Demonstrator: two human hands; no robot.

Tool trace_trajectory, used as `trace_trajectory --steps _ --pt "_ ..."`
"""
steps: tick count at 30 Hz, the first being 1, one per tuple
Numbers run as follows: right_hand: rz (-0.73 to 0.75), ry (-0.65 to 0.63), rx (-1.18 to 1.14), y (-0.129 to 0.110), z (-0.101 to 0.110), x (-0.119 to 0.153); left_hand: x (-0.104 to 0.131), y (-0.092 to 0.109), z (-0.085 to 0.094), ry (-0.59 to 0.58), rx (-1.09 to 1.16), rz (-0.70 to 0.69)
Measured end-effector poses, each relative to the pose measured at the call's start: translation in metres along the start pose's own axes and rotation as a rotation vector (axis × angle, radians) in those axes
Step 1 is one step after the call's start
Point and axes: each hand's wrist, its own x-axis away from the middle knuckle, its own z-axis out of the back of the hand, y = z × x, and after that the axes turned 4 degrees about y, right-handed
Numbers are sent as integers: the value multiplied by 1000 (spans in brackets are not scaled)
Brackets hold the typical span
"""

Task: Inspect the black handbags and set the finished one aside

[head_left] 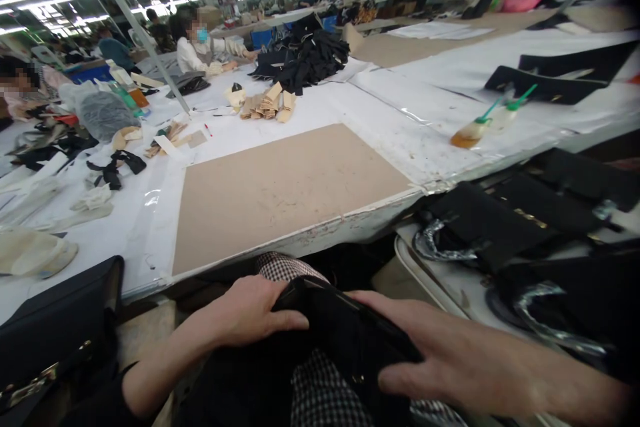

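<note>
A black bag (pixel 345 333) rests on the lap, over black-and-white checked cloth. My left hand (pixel 257 310) grips its left upper part, thumb on the near side and fingers partly hidden behind it. On the bag's right side, my right hand (pixel 400 333) holds the edge, with the thumb lying over the near face. A small metal fitting shows low on the bag, near the right thumb. The lower part of the bag merges with dark cloth and cannot be made out.
Ahead is a white-covered table with a brown board (pixel 295 187). Black bags (pixel 500 220) lie on a cart at the right; another bag (pixel 65 327) is at the left. Glue bottles (pixel 470 133) and a black cloth pile (pixel 310 53) stand farther back. A masked person (pixel 193 47) works across the table.
</note>
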Motion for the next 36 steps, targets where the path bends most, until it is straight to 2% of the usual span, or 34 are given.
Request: trace_trajectory --steps 4,7,9,15,19,23,25,27,30,33,36 --pt "-94 110 -151 24 -19 14 -14 4 -3 9 165 -141" --pt "-128 106 -267 38 -20 16 -17 8 -3 99 283 -120" --pt "-110 111 -271 41 -17 16 -19 10 -4 130 253 -97" --pt "-41 182 -267 44 -13 22 -28 8 -12 76 35 -230" --pt "-37 236 -301 52 -13 27 -27 6 -11 11 81 -249" --pt "-23 233 -287 61 -13 29 -22 7 -6 -94 129 -248" --pt "4 295 -244 65 -14 27 -21 9 -5 -122 130 -264" --pt "46 420 -186 68 -16 26 -21 13 -4 -128 133 -280" --pt "159 570 -1 72 -18 26 -23 18 -4 -116 158 -311" --pt "243 591 292 68 -17 29 -24 21 -4 -91 169 -331" --pt "268 592 531 58 -12 32 -23 23 -5 -71 155 -339"
